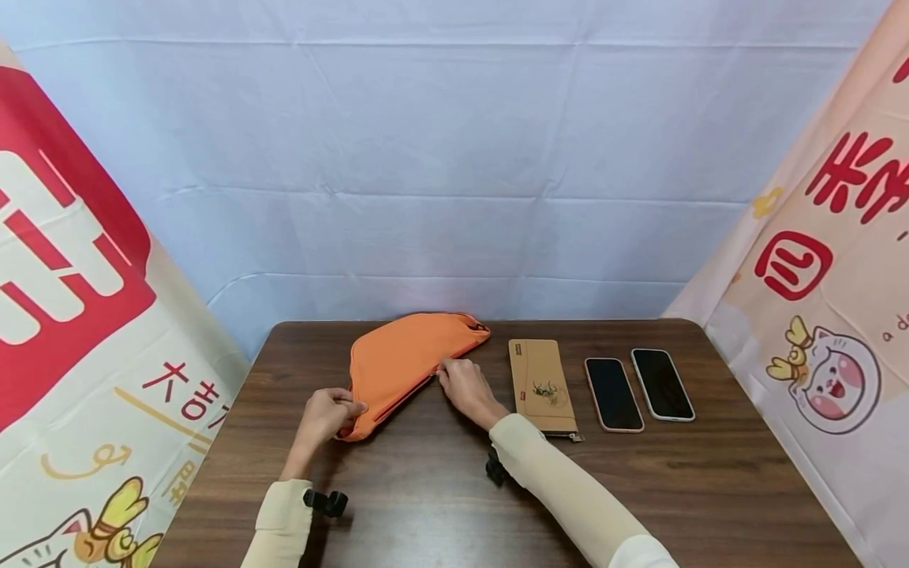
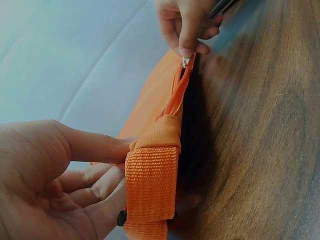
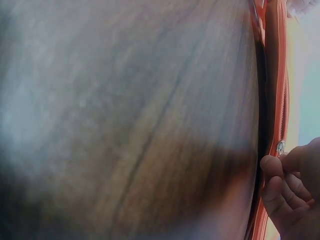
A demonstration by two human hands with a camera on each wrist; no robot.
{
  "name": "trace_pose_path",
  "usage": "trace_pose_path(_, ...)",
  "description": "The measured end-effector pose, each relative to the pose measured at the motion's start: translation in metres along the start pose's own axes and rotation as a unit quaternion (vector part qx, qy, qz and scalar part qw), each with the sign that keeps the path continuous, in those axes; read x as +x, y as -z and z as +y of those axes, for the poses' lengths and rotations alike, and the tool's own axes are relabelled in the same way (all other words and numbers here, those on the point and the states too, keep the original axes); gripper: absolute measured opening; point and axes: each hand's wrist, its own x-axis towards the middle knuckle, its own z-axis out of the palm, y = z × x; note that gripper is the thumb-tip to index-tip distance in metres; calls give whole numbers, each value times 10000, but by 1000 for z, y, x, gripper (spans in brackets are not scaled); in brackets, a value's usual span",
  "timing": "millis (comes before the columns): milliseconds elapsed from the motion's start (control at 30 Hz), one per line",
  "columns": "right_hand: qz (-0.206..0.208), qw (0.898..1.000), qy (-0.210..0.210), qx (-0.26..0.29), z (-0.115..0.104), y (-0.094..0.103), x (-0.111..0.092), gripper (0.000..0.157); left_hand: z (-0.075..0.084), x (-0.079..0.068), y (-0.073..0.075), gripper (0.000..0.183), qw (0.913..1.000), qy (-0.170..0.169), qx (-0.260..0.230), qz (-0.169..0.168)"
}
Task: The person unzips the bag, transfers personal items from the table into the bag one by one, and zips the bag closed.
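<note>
An orange zippered bag [image 1: 405,355] lies at the back of the table, left of the middle, with its zipper side facing me. My left hand [image 1: 330,414] pinches the bag's left end between thumb and fingers, right beside the orange webbing strap [image 2: 150,185] with its black buckle. Partway along the zipper, my right hand [image 1: 467,386] pinches the metal zipper pull [image 2: 185,62]. Between that pull and the left end, the left wrist view shows the zipper's two edges parted in a narrow gap. The bag's inside is hidden.
Right of the bag lies a tan long wallet [image 1: 543,379] with a printed picture and a zipper at its near end. Beside it are two dark-screened phones, one in a pinkish case [image 1: 614,394], one in a white case [image 1: 663,384]. A pale cloth [image 1: 440,158] hangs behind the wooden table [image 1: 426,505].
</note>
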Motion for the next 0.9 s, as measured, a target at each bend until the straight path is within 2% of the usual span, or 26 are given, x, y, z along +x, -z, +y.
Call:
trace_pose_path(567,36,9999,-107,45,9,5,3,10,3,-3,0,18,10000,26,-82,10)
trace_pose_path(900,4,9995,-329,-34,15,7,5,12,2,-4,1,20,10000,5,-22,36)
